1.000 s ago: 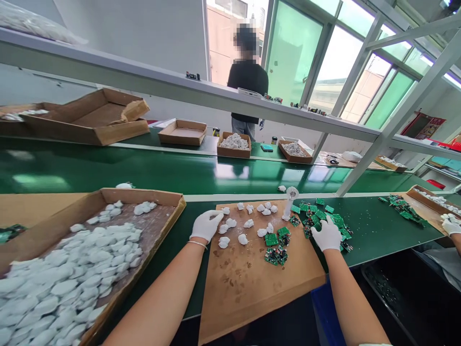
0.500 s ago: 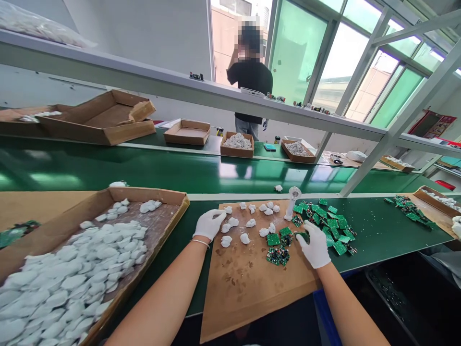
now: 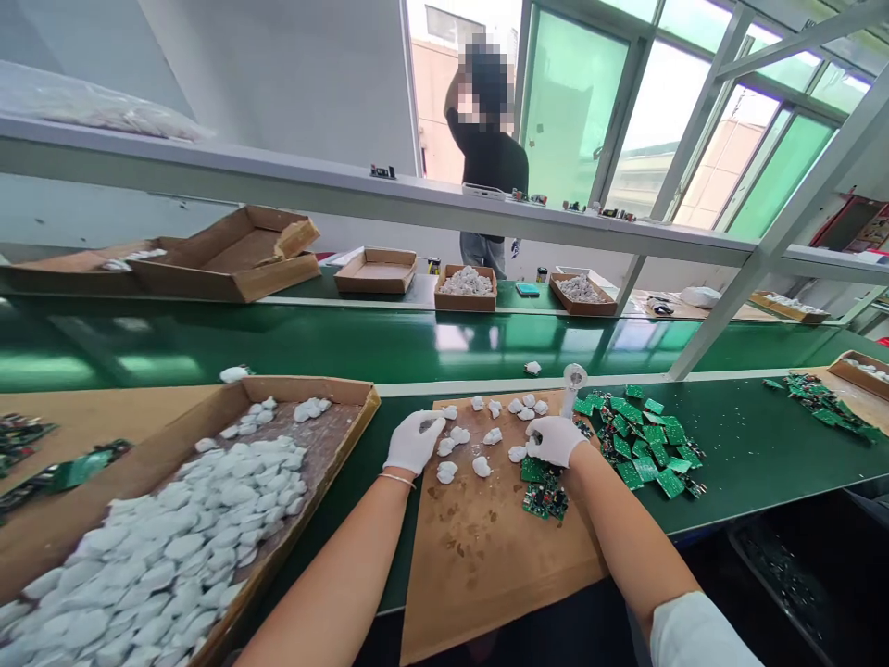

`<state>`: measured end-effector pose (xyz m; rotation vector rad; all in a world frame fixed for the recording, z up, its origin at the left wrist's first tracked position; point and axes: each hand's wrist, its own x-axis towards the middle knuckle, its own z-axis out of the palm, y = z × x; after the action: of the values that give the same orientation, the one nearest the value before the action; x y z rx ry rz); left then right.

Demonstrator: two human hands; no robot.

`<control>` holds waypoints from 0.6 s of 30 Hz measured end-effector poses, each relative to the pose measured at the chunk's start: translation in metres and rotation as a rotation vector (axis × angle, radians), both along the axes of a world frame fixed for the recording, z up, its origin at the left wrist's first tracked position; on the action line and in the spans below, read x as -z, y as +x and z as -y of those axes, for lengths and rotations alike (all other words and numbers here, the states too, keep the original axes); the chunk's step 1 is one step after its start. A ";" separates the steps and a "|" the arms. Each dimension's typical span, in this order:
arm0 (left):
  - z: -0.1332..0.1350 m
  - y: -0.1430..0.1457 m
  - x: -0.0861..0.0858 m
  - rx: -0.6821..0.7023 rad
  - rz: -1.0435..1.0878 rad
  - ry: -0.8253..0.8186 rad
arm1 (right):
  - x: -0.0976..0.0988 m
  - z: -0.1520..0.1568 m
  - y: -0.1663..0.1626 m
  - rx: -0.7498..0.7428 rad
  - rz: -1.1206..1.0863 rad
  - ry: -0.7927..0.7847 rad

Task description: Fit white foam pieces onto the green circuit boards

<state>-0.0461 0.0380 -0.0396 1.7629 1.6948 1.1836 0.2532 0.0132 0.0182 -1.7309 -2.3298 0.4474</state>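
Green table (image 3: 736, 454), brown cardboard sheet (image 3: 479, 574): white puffy lumps (image 3: 482, 466) laid nr far edge; most green circuit boards (image 3: 654, 434) left, piled past R edge. L hand (image 3: 414, 442) at L edge, R hand (image 3: 556, 440) nr R; fingers curled, can't tell pinch.

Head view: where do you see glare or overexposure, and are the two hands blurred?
Head view: pale glare on the shiny green strip; head view: the clear window partly washed out to white; head view: left hand and right hand fairly sharp, no strong blur.
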 end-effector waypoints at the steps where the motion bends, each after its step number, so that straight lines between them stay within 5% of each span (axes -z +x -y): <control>1: 0.005 0.004 -0.005 0.025 -0.028 0.041 | 0.002 0.000 0.004 0.007 -0.064 0.020; 5: 0.035 0.046 -0.031 0.241 -0.169 0.172 | 0.008 0.006 0.022 0.042 -0.393 0.121; 9: 0.059 0.104 -0.052 0.719 -0.596 0.206 | 0.011 0.006 0.033 0.065 -0.742 0.166; 13: 0.062 0.141 -0.059 0.762 -0.798 0.013 | 0.014 0.000 0.033 0.068 -1.066 0.091; 18: 0.054 0.140 -0.065 0.732 -0.733 -0.052 | 0.011 -0.001 0.030 0.087 -1.342 -0.067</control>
<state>0.0938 -0.0164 0.0249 2.6325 1.1360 0.1705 0.2830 0.0141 0.0069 -0.9412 -1.2382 1.1870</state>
